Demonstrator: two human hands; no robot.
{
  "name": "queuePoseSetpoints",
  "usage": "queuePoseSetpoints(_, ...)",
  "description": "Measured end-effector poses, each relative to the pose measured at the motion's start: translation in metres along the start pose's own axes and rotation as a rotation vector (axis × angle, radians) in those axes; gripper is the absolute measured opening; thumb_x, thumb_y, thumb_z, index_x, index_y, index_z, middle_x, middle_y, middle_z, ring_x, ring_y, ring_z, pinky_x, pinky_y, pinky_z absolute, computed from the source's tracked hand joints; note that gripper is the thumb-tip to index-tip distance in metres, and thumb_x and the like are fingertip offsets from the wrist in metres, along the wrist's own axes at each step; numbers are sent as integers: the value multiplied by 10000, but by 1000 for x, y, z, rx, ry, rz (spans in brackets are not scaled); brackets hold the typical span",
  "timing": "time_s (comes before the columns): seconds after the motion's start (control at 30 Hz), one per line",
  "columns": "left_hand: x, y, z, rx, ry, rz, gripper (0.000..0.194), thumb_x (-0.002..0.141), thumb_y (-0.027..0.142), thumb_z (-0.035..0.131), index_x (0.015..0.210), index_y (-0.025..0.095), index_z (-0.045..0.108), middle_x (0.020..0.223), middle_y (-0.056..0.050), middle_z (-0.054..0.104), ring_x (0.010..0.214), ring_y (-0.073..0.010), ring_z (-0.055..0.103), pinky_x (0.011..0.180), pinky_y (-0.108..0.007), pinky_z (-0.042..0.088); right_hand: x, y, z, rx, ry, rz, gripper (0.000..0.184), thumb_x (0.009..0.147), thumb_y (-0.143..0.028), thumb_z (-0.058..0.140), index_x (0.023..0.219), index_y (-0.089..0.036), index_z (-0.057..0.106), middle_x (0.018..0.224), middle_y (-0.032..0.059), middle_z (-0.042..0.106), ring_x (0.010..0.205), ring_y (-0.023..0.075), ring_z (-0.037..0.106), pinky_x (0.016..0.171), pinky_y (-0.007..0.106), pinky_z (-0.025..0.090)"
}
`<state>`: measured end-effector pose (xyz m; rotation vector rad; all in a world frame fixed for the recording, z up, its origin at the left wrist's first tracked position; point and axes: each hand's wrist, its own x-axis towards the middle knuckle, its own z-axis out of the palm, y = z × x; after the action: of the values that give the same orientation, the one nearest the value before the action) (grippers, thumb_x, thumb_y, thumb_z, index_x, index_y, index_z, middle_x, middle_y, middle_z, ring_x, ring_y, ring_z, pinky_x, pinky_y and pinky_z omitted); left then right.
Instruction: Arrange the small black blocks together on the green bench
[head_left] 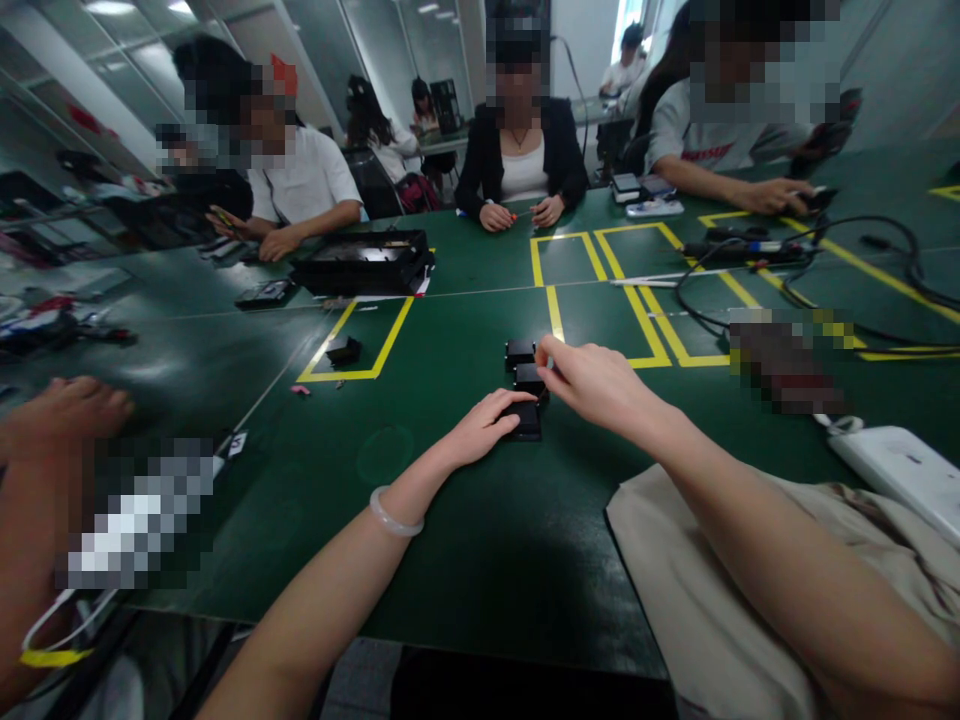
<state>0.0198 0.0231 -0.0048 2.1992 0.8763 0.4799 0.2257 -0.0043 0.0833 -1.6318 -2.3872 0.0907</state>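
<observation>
Three small black boxes stand close together in a row on the green table: a far box, a middle box and a near box. My left hand, with a pale bangle at the wrist, grips the near box, fingers over its far side and thumb on its near side. Bent down at the right of the middle box, my right hand has its fingertips pinched together. Whatever lies in that pinch is too small or hidden to name.
Yellow tape marks rectangles on the table. A black tray and a small black part are at the left. Black cables and a white power bank lie right, by beige cloth. Several people sit around.
</observation>
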Motion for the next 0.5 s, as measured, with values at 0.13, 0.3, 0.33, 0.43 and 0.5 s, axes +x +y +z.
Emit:
queuePoseSetpoints(0.13,0,-1,0,-6,5,1,360,944,299,411,1284,222,500,1190,-69,548,1129,-236,499,1007,-371,354,0,-1,-1,57,-2,-5,226,925,-305,382,1115,-214,464,822,28,667,659,176,584,529,263,254)
queuePoseSetpoints(0.3,-1,-2,0,-11,2,1,356,942,305,415,1278,232,508,1199,-64,552,1134,-243,496,1008,-378,354,0,-1,0,11,-1,4,221,939,-375,365,1012,-226,511,787,29,662,677,190,593,521,264,235)
queuePoseSetpoints(0.33,-1,-2,0,-12,3,2,356,942,302,414,1277,232,509,1198,-64,553,1131,-242,498,1007,-378,356,0,-1,0,1,2,0,215,940,-361,360,1013,-226,512,778,28,661,667,190,591,520,265,232)
queuePoseSetpoints(0.43,-1,-1,0,-10,6,0,358,941,298,413,1280,234,507,1190,-63,556,1121,-239,504,1004,-377,360,0,0,0,28,2,-17,203,928,-313,375,1073,-225,487,780,22,660,646,178,580,520,260,238)
queuePoseSetpoints(0.5,0,-1,0,-9,4,-6,358,939,301,415,1279,236,507,1187,-63,556,1122,-241,503,1007,-379,360,0,1,0,54,3,-21,205,920,-313,393,1085,-225,476,782,17,658,644,172,575,521,256,242)
